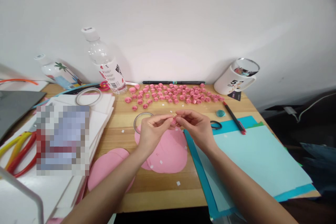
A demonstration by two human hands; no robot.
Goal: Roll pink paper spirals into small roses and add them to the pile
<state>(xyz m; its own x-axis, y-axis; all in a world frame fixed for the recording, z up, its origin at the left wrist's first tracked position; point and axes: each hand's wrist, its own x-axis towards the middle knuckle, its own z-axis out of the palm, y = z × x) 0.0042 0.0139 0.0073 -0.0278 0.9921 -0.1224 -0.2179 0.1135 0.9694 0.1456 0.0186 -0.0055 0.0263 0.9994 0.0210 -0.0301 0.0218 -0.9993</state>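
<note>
Both hands meet over the middle of the wooden table, pinching a small pink paper rose [173, 121] between thumbs and fingertips. My left hand [154, 129] grips it from the left and my right hand [195, 126] from the right; the fingers partly hide it. Beneath them lie overlapping pink paper circles [168, 154] with small white square bits on and around them. Another stack of pink circles [107, 164] sits partly under my left forearm. Behind the hands, many finished-looking pink paper roses [181, 94] are spread in rows.
Blue paper sheets [254, 157] lie at right, near scissors handles [216, 125], a red-black pen [234, 117] and a teal roll [220, 113]. A white mug [233, 77] and a plastic bottle [105, 63] stand at the back. Red-yellow scissors [21, 147] rest on white paper at left.
</note>
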